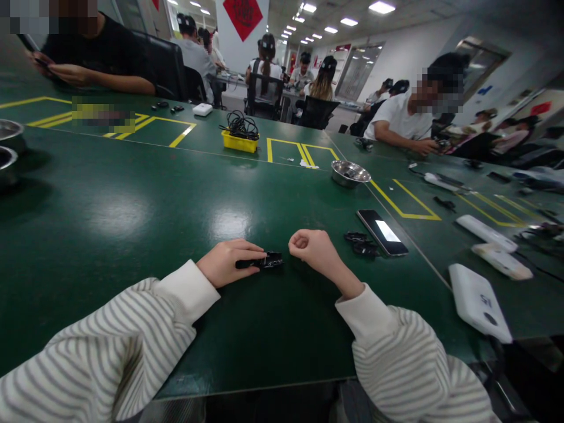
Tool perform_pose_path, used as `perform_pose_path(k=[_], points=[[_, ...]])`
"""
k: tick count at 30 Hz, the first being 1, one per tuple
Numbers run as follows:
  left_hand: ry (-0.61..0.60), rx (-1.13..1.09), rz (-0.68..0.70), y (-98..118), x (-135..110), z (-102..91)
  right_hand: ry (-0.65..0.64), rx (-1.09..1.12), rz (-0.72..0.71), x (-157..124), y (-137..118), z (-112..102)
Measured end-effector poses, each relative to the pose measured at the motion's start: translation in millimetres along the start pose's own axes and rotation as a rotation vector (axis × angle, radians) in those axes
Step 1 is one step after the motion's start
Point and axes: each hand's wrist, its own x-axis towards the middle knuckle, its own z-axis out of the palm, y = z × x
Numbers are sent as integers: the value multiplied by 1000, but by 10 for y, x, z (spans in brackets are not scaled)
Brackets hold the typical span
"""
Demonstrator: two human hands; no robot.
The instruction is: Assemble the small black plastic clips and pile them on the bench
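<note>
My left hand (230,262) grips a small black plastic part (272,259) between thumb and fingers, low over the green table (247,329). The part's open, channel-like end sticks out to the right of my fingertips. A short gap away, my right hand (314,249) is curled, thumb and fingertips pressed together. Whatever may be pinched there is too small or hidden to make out. To the right of that hand lie several similar black parts (363,244), close beside a phone (382,232) with a lit white patch on its screen.
Farther back stand a steel bowl (351,174) and a yellow bin (240,141) with black cables. White power banks (479,299) line the right side. More steel bowls (9,136) sit at the left edge. Co-workers (396,117) sit across the table.
</note>
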Motion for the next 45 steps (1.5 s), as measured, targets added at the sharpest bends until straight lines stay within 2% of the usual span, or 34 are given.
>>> perform_pose_path(k=[3,6,9,12,24,37,45], points=[[-5,-3,-7,-25,-1,-5,12,158,-61,-47,-67,19],[-4,-2,-3,-40,-1,-6,30,187,-162,-75,-139,72],[3,10,13,-43,5,-7,-29,210,-231,-89,-177,141],[10,14,31,-46,10,-5,-90,214,-228,-97,-181,198],[20,50,53,-32,6,2,-22,134,-172,-112,-270,251],[24,67,70,-35,3,3,97,-155,-257,-217,-291,283],[22,54,48,-43,9,0,30,-211,-350,-267,-217,234]])
